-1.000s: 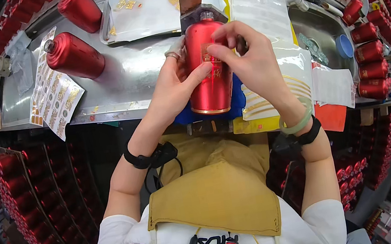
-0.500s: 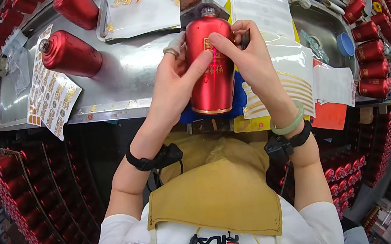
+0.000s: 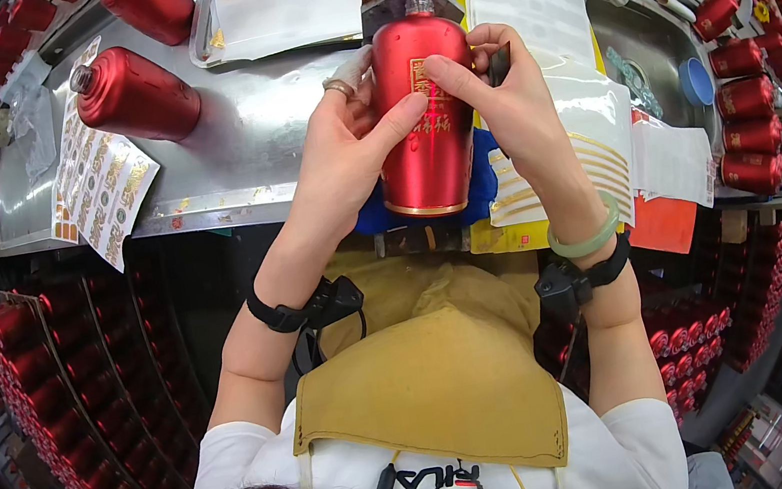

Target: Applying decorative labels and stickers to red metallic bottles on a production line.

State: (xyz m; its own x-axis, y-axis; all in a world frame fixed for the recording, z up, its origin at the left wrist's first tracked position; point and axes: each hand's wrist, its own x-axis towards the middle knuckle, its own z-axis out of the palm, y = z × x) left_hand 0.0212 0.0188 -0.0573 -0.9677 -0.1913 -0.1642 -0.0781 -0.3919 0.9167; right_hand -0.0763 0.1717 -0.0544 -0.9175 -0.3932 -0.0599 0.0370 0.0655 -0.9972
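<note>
A red metallic bottle (image 3: 423,171) with a clear neck and gold characters on its front lies tilted before me, neck away. My left hand (image 3: 337,151) closes round its left side, thumb pressed beside the gold lettering; a pale covering and a ring show on its fingers. From the other side my right hand (image 3: 517,104) grips the bottle, thumb on the upper gold emblem. A small dark tool (image 3: 499,64) is tucked among the right fingers; its kind is unclear. Beneath the bottle's base is a blue cloth (image 3: 372,215).
Two more red bottles (image 3: 138,95) and sticker sheets (image 3: 109,185) occupy the metal table (image 3: 241,155) at left. A tray (image 3: 276,19) holds gold stickers. At right are gold-striped sheets (image 3: 601,162), a sink (image 3: 675,50) with a blue cup (image 3: 695,83), and racked red bottles (image 3: 748,140).
My view has shifted slightly. Both thumbs remain pressed on the bottle's front, with only slight movement of the hands. The bottle stays held between them.
</note>
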